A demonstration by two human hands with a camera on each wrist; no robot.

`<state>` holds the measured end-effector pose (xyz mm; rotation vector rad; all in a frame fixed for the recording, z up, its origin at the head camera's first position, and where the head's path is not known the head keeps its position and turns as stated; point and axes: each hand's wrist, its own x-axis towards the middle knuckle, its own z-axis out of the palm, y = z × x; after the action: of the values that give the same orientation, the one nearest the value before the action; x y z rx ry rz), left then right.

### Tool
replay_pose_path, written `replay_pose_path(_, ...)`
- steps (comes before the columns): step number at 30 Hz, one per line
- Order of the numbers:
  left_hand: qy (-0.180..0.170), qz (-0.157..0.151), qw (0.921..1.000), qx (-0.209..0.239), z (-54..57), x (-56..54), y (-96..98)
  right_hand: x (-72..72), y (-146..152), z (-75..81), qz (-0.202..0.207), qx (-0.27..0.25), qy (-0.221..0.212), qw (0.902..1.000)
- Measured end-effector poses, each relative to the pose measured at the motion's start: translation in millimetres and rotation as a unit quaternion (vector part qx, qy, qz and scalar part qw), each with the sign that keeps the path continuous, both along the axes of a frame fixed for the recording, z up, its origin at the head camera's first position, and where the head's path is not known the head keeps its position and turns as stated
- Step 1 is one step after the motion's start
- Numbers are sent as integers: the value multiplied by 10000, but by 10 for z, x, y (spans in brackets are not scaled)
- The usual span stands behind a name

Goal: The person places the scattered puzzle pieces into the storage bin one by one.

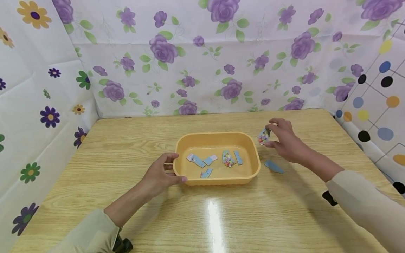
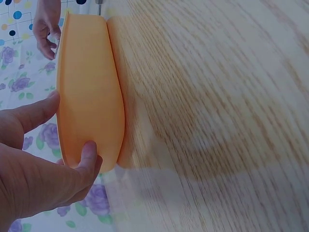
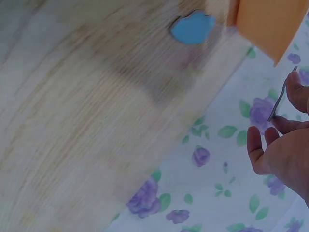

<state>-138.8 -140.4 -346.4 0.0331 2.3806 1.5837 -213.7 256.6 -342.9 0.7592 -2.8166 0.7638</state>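
Observation:
A yellow-orange plastic tray (image 1: 218, 181) stands on the table, with several printed puzzle pieces lying in it, among them a colourful piece (image 1: 227, 159) and a narrow blue piece (image 1: 238, 157). My left hand (image 1: 159, 175) holds the tray's left end, thumb at the near corner and fingers along the outer side. Just off the tray's far right corner, my right hand (image 1: 286, 142) pinches a multicoloured puzzle piece (image 1: 263, 137) between thumb and forefinger, raised above the table. In the right wrist view that piece (image 3: 276, 101) appears edge-on. Below the right hand lies a blue puzzle piece (image 1: 274, 167).
The wooden table (image 1: 126, 140) reaches back to a hanging cloth (image 1: 202, 80) with purple flowers. Patterned cloths also hang at the left (image 1: 31, 105) and right (image 1: 376, 112) sides.

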Motion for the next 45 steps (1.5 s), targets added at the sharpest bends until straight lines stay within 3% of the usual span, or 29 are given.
replay_pose_path(10, 3, -16, 10000, 20, 13, 12, 2, 128, -466, 101, 816, 331, 164, 9960)
replay_pose_path(16, 15, -12, 10000, 28, 13, 16, 3, 179, -694, 70, 1249, 588, -65, 9904)
replay_pose_path(21, 19, -21, 10000, 16, 8, 16, -2, 219, -871, 18, 1588, 905, -193, 9830)
replay_pose_path(32, 20, -24, 10000, 43, 2, 11, -2, 223, -1084, -84, 2209, 1617, 83, 9618)
replay_pose_path(45, 24, 10, 10000, -19, 9, 18, 2, 167, -947, 38, 1895, 850, -206, 9780)
